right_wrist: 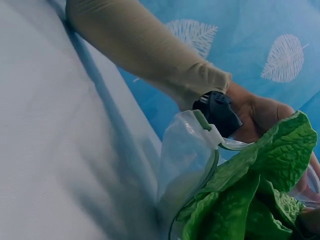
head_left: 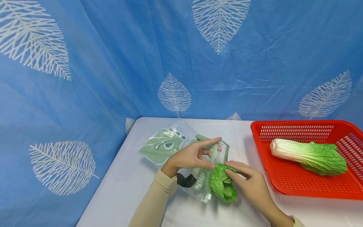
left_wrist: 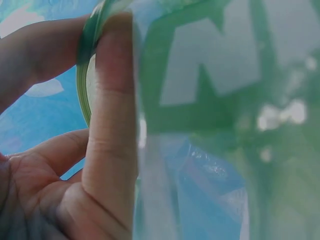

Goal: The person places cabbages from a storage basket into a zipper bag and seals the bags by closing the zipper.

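Note:
My left hand (head_left: 193,156) grips the rim of a clear zip bag (head_left: 204,192) with green print and a white slider. In the left wrist view, thumb and finger lie on opposite sides of the bag's green zip strip (left_wrist: 84,85). A leafy green cabbage (head_left: 218,183) is at the bag's mouth, its crinkled leaves showing outside; how far it reaches inside is hidden. With fingertips and thumb, my right hand (head_left: 250,183) holds these leaves from the right. The right wrist view shows the cabbage (right_wrist: 240,200) close up, against the bag's edge.
To the right stands a red plastic basket (head_left: 286,186) with another cabbage (head_left: 312,156), white-stemmed, lying in it. Clear plastic with a green cartoon print (head_left: 163,146) lies left of my left hand. Blue leaf-patterned cloth (head_left: 255,63) hangs behind the white table (head_left: 113,195).

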`<state>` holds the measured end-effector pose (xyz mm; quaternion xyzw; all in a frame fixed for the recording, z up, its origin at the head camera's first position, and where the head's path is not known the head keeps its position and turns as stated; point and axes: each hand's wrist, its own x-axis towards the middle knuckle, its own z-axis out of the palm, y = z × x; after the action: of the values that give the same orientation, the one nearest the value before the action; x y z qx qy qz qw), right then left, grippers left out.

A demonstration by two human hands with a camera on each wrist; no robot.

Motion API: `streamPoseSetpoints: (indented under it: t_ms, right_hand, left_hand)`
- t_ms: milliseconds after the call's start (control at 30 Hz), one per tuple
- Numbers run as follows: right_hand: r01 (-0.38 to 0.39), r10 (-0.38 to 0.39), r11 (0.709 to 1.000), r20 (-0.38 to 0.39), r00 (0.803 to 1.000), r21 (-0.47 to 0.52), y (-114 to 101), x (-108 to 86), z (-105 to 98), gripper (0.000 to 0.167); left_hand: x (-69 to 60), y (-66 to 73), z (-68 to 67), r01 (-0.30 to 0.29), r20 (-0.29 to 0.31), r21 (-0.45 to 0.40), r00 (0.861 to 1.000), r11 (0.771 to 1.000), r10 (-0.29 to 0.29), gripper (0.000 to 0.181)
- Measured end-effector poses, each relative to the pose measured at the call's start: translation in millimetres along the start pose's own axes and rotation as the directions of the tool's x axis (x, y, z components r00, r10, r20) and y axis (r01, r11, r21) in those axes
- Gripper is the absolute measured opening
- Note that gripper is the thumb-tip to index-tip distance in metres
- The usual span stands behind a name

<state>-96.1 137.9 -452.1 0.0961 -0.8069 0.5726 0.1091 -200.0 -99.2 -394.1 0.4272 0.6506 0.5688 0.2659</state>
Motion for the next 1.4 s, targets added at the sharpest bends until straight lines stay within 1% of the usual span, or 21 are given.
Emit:
streamPoseSetpoints:
  t_ms: [100,233,333,433,500,567,667,700,767,833,900,967,1033,1100,1133,1167,1233,1267,1300,1333,1400]
  right_hand:
    - [-0.005,0.006,0.999,-0.014,1.0,0.036,0,6.5,3,0.026]
    - [-0.063,0.07,0.989,-0.043,0.997,0.134,-1,13.9,9,0.025]
    - [-0.109,0.129,0.974,-0.091,0.988,0.198,-5,18.0,12,0.027]
    - [-0.095,0.135,0.968,-0.161,0.978,0.232,-11,21.8,11,0.028]
    - [-0.05,0.099,0.97,-0.195,0.976,0.238,-16,24.2,9,0.027]
    - [0.016,0.034,0.973,-0.214,0.976,0.23,-21,26.3,9,0.026]
    - [0.124,-0.088,0.979,-0.216,0.972,0.159,-27,28.5,12,0.025]
    - [0.161,-0.129,0.977,-0.211,0.969,0.141,-28,28.9,14,0.026]
    - [0.213,-0.188,0.97,-0.197,0.962,0.114,-29,29.4,17,0.028]
    - [0.237,-0.218,0.967,-0.174,0.96,0.095,-29,29.2,19,0.029]
    - [0.238,-0.222,0.966,-0.148,0.964,0.1,-29,28.8,20,0.029]
    - [0.229,-0.218,0.971,-0.131,0.967,0.075,-28,28.5,19,0.029]
    - [0.233,-0.226,0.971,-0.125,0.966,0.046,-27,28.9,18,0.031]
    - [0.279,-0.277,0.96,-0.137,0.951,-0.004,-25,29.8,15,0.035]
    - [0.317,-0.32,0.947,-0.155,0.934,-0.045,-23,30.8,13,0.038]
    - [0.359,-0.367,0.93,-0.178,0.913,-0.08,-23,31.9,10,0.04]
    - [0.441,-0.46,0.888,-0.233,0.857,-0.131,-28,33.9,3,0.041]
    - [0.458,-0.483,0.876,-0.26,0.836,-0.153,-25,35.5,-1,0.042]
    - [0.457,-0.485,0.875,-0.282,0.828,-0.162,-22,36.7,-5,0.043]
    - [0.442,-0.467,0.884,-0.3,0.832,-0.151,-20,37.5,-8,0.042]
    - [0.389,-0.4,0.916,-0.314,0.861,-0.1,-14,37.3,-11,0.041]
  left_hand:
    - [-0.2,0.0,0.0,-0.007,-0.003,-0.007,1.0,1.0,0.007,0.088]
    - [-1.3,0.6,-0.3,-0.01,-0.005,-0.018,1.0,1.0,0.01,0.088]
    - [-4.5,4.2,-1.4,-0.024,-0.023,-0.043,0.999,0.999,0.023,0.088]
    - [-8.8,10.9,-3.0,-0.069,-0.049,-0.091,0.997,0.994,0.064,0.089]
    - [-10.6,16.2,-2.7,-0.1,-0.051,-0.126,0.994,0.987,0.095,0.089]
    - [-11.0,21.0,-0.9,-0.125,-0.033,-0.167,0.992,0.978,0.121,0.09]
    - [-10.7,26.4,2.9,-0.153,-0.008,-0.207,0.988,0.966,0.155,0.09]
    - [-11.0,27.7,3.9,-0.163,-0.007,-0.216,0.986,0.963,0.166,0.09]
    - [-12.1,29.4,4.8,-0.183,-0.018,-0.227,0.983,0.957,0.183,0.09]
    - [-13.6,30.1,4.4,-0.197,-0.04,-0.226,0.98,0.954,0.193,0.089]
    - [-14.3,29.6,3.2,-0.195,-0.056,-0.232,0.981,0.953,0.187,0.088]
    - [-14.3,28.4,2.0,-0.187,-0.064,-0.236,0.982,0.954,0.176,0.087]
    - [-14.2,26.6,0.6,-0.181,-0.07,-0.239,0.983,0.954,0.169,0.088]
    - [-14.4,25.0,-0.7,-0.181,-0.077,-0.234,0.983,0.955,0.168,0.088]
    - [-14.9,24.6,-1.4,-0.184,-0.082,-0.229,0.982,0.956,0.169,0.088]
    - [-15.3,24.6,-1.9,-0.187,-0.088,-0.227,0.981,0.956,0.171,0.088]
    - [-16.0,24.9,-2.9,-0.195,-0.104,-0.219,0.979,0.956,0.175,0.088]
    - [-16.4,25.1,-3.6,-0.2,-0.111,-0.214,0.977,0.956,0.18,0.088]
    - [-16.7,25.4,-4.1,-0.205,-0.117,-0.211,0.976,0.956,0.184,0.088]
    - [-16.9,25.8,-4.6,-0.211,-0.123,-0.208,0.974,0.955,0.188,0.089]
    - [-17.2,26.3,-5.6,-0.218,-0.134,-0.204,0.972,0.954,0.193,0.089]
